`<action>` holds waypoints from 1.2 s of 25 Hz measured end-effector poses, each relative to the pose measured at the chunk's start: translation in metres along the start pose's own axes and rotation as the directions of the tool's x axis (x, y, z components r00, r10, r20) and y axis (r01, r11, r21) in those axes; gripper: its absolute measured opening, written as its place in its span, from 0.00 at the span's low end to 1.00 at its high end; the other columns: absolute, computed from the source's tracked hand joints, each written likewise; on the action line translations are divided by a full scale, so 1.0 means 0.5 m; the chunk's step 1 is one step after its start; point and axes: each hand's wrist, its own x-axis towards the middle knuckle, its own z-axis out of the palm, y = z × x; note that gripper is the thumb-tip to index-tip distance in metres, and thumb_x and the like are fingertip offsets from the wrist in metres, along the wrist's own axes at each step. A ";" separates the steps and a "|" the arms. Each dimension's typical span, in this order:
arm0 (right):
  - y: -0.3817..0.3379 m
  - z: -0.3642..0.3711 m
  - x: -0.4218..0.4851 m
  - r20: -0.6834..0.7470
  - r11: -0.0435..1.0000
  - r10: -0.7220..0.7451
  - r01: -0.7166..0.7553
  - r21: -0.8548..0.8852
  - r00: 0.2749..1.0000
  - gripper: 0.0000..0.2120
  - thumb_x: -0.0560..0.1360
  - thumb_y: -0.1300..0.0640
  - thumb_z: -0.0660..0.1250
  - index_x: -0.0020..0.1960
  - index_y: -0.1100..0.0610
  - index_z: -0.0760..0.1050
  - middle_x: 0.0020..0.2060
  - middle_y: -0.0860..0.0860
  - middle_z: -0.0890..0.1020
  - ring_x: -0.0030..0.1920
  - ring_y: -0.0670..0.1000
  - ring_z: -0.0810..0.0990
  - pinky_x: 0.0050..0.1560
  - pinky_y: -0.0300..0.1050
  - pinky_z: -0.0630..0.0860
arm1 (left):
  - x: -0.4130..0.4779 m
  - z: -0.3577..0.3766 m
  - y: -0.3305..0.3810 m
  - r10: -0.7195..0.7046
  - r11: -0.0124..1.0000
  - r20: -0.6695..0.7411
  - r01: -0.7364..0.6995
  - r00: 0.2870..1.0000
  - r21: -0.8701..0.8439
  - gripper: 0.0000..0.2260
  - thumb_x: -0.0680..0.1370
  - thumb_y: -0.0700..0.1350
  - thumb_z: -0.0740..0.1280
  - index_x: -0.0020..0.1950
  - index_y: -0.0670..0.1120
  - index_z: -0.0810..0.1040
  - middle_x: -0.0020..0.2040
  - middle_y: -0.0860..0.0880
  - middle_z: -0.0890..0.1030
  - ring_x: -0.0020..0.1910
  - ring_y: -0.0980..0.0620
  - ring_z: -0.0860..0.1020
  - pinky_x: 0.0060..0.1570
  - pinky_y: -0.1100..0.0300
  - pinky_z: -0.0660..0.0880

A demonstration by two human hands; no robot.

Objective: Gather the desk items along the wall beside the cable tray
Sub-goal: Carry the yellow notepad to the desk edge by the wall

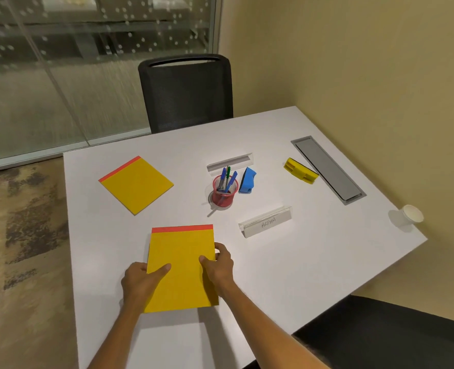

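Observation:
Both my hands hold a yellow notepad (182, 265) with a red top strip, lifted slightly over the near part of the white table (274, 283). My left hand (140, 280) grips its left edge and my right hand (219, 265) grips its right edge. A second yellow notepad (136, 185) lies flat at the left. A red mesh pen cup (224, 190) with several pens stands mid-table, a blue eraser (248, 180) beside it. A yellow eraser (300, 170) lies next to the grey cable tray (328, 169) along the wall. Two clear name stands are out: one (265, 221) reads ALPHA, the other (230, 163) sits farther back.
A white paper cup (411, 214) stands near the table's right corner by the yellow wall. A black mesh chair (186, 94) is pushed in at the far side; another dark chair (385, 336) sits at the near right. Glass partition at the left.

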 end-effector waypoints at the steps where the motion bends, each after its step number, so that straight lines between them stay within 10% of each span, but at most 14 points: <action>1: -0.008 -0.010 -0.006 0.013 1.000 -0.013 0.013 -0.009 1.000 0.23 0.76 0.58 0.69 0.69 0.55 0.68 0.60 0.55 0.79 0.50 0.48 0.77 0.54 0.42 0.75 | -0.016 0.000 0.006 -0.002 1.000 -0.011 0.001 1.000 -0.031 0.19 0.70 0.53 0.79 0.38 0.52 0.68 0.37 0.53 0.72 0.43 0.46 0.73 0.44 0.54 0.69; 15: -0.064 -0.296 -0.012 0.201 0.985 -0.143 0.160 -0.068 0.969 0.23 0.75 0.59 0.70 0.68 0.56 0.69 0.62 0.57 0.78 0.61 0.55 0.77 0.64 0.49 0.74 | -0.269 0.174 0.113 -0.011 0.991 -0.216 -0.018 0.976 -0.132 0.29 0.70 0.55 0.79 0.61 0.41 0.73 0.53 0.44 0.75 0.56 0.38 0.76 0.52 0.48 0.74; 30: -0.085 -0.683 -0.013 0.280 0.950 -0.248 0.290 -0.118 0.927 0.25 0.76 0.59 0.70 0.71 0.58 0.67 0.68 0.58 0.73 0.66 0.57 0.74 0.64 0.49 0.72 | -0.561 0.437 0.296 0.004 0.969 -0.385 -0.099 0.923 -0.226 0.23 0.69 0.52 0.80 0.52 0.42 0.73 0.48 0.44 0.77 0.49 0.42 0.76 0.47 0.53 0.72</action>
